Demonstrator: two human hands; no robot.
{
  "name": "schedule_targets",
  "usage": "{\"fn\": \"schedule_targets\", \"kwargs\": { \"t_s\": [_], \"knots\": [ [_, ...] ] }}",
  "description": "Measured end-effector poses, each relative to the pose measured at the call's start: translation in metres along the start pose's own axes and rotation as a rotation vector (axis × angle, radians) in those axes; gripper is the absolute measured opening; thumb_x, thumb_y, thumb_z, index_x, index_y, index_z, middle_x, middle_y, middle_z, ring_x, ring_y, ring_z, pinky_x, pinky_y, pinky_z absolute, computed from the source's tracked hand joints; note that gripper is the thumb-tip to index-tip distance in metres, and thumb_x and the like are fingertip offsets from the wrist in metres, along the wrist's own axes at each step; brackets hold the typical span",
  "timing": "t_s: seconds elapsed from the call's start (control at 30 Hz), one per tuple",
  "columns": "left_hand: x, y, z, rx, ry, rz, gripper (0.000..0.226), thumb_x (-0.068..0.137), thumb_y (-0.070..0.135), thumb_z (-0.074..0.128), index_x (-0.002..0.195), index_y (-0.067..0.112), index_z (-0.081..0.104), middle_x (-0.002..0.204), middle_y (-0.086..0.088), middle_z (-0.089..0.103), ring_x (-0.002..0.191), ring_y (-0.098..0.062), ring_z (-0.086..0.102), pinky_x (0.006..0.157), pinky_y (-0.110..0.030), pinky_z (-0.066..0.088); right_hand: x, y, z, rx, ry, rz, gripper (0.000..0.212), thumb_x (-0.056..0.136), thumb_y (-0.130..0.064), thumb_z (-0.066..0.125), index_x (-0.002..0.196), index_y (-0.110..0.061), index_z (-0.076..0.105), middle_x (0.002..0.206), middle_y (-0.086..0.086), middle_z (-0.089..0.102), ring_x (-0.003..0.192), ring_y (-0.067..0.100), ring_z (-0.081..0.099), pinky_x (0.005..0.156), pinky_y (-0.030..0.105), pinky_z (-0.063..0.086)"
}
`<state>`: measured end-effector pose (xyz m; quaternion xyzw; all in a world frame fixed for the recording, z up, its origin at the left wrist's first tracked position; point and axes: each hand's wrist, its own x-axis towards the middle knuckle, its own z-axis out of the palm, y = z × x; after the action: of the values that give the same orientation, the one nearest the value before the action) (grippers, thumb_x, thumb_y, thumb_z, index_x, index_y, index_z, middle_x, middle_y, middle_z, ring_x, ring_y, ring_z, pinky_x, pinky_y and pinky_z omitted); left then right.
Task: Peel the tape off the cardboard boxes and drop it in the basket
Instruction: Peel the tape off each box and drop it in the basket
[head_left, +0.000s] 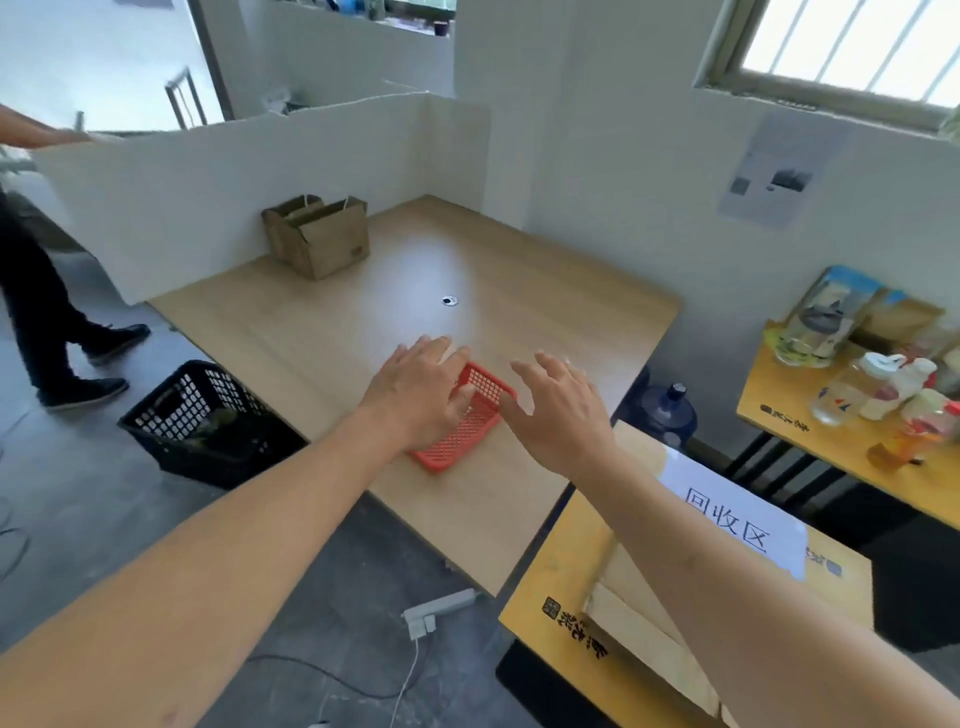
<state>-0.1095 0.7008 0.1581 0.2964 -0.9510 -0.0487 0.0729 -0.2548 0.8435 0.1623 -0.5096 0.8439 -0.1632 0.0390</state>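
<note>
A small red mesh basket lies on the wooden table near its front edge. My left hand is over the basket's left side, fingers spread, with the thumb hooked at its rim. My right hand hovers just right of the basket with fingers straight and spread, holding nothing. Two brown cardboard boxes stand together at the table's far left, against the white partition, well beyond both hands. Pale tape strips show on their top flaps.
A black plastic crate sits on the floor left of the table. A person stands at far left. A yellow table with a labelled sheet is at right, a bottle-laden table beyond. A power strip lies on the floor.
</note>
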Motion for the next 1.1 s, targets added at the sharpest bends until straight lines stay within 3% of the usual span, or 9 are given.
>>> {"fn": "schedule_targets", "kwargs": {
  "t_s": [0.3, 0.47, 0.53, 0.67, 0.97, 1.1],
  "knots": [
    [0.030, -0.204, -0.027, 0.056, -0.004, -0.021, 0.062, 0.106, 0.048, 0.035, 0.160, 0.021, 0.025, 0.165, -0.009, 0.027, 0.153, -0.030, 0.022, 0.123, -0.046, 0.022, 0.130, -0.142, 0.070, 0.075, -0.009, 0.004, 0.060, 0.098, -0.056, 0.048, 0.150, -0.027, 0.047, 0.162, 0.009, 0.036, 0.150, 0.031, 0.032, 0.120, 0.048, 0.031],
    [0.061, -0.306, -0.037, 0.054, -0.040, -0.015, 0.060, 0.106, 0.046, 0.035, 0.159, 0.021, 0.026, 0.165, -0.010, 0.027, 0.153, -0.032, 0.022, 0.124, -0.048, 0.020, 0.194, -0.214, 0.105, 0.097, -0.018, 0.023, 0.078, 0.085, -0.071, 0.027, 0.146, -0.027, 0.051, 0.157, 0.008, 0.043, 0.141, 0.032, 0.044, 0.114, 0.051, 0.039],
    [0.079, -0.341, -0.038, 0.047, -0.056, -0.023, 0.059, 0.106, 0.045, 0.036, 0.159, 0.020, 0.026, 0.165, -0.010, 0.027, 0.153, -0.033, 0.021, 0.124, -0.049, 0.020, 0.227, -0.234, 0.117, 0.097, -0.043, 0.023, 0.076, 0.087, -0.069, 0.029, 0.146, -0.027, 0.051, 0.158, 0.008, 0.042, 0.143, 0.031, 0.042, 0.116, 0.050, 0.037],
    [0.128, -0.406, -0.034, 0.042, -0.068, -0.044, 0.057, 0.106, 0.044, 0.038, 0.157, 0.020, 0.030, 0.164, -0.009, 0.030, 0.152, -0.033, 0.023, 0.124, -0.049, 0.021, 0.305, -0.265, 0.144, 0.093, -0.065, 0.005, 0.059, 0.098, -0.056, 0.046, 0.147, -0.024, 0.051, 0.159, 0.009, 0.040, 0.145, 0.030, 0.039, 0.118, 0.047, 0.034],
    [0.251, -0.528, -0.002, 0.050, -0.142, -0.142, 0.059, 0.107, 0.042, 0.036, 0.160, 0.019, 0.025, 0.166, -0.007, 0.025, 0.154, -0.031, 0.020, 0.125, -0.047, 0.020, 0.481, -0.300, 0.212, 0.050, -0.096, -0.054, 0.051, 0.098, -0.050, 0.050, 0.139, -0.021, 0.059, 0.139, 0.005, 0.057, 0.122, 0.028, 0.058, 0.096, 0.040, 0.046],
    [0.298, -0.580, 0.011, 0.032, -0.185, -0.150, 0.060, 0.107, 0.042, 0.038, 0.161, 0.019, 0.024, 0.166, -0.006, 0.024, 0.154, -0.030, 0.019, 0.125, -0.046, 0.020, 0.541, -0.312, 0.236, 0.072, -0.154, -0.026, 0.051, 0.098, -0.049, 0.050, 0.141, -0.022, 0.057, 0.147, 0.006, 0.052, 0.126, 0.029, 0.056, 0.101, 0.041, 0.045]
  ]
}}
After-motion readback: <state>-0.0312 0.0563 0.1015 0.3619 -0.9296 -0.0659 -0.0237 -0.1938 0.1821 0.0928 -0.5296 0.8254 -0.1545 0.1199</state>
